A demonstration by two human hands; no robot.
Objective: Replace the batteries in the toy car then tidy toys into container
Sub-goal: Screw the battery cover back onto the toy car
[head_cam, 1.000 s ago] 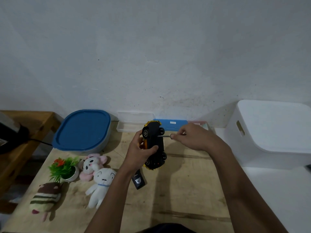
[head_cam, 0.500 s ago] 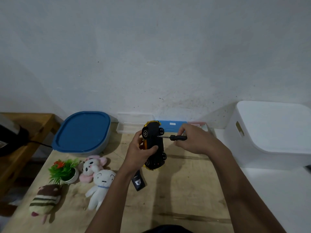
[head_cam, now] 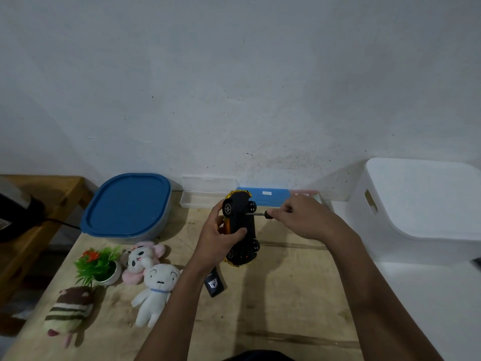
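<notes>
My left hand [head_cam: 221,238] grips a black and yellow toy car [head_cam: 240,225], held on its side above the wooden table [head_cam: 273,308] with its underside facing right. My right hand [head_cam: 304,217] holds a small black-handled screwdriver [head_cam: 260,214], its tip pressed against the car's underside near the upper wheel. A grey container with a blue lid [head_cam: 127,204] sits at the back left. A white plush [head_cam: 156,290], a pink-eared plush [head_cam: 141,259], a striped plush [head_cam: 69,311] and a small fake potted plant [head_cam: 100,264] lie at the left.
A small black tag or remote [head_cam: 214,284] lies below my left wrist. Clear and blue flat boxes [head_cam: 263,196] line the wall. A white lidded bin [head_cam: 421,207] stands on the right, on a white surface. A wooden bench [head_cam: 39,204] is at far left.
My right hand has shifted its grip on the screwdriver, and more of the black handle shows now. The car stays in my left hand in the same place.
</notes>
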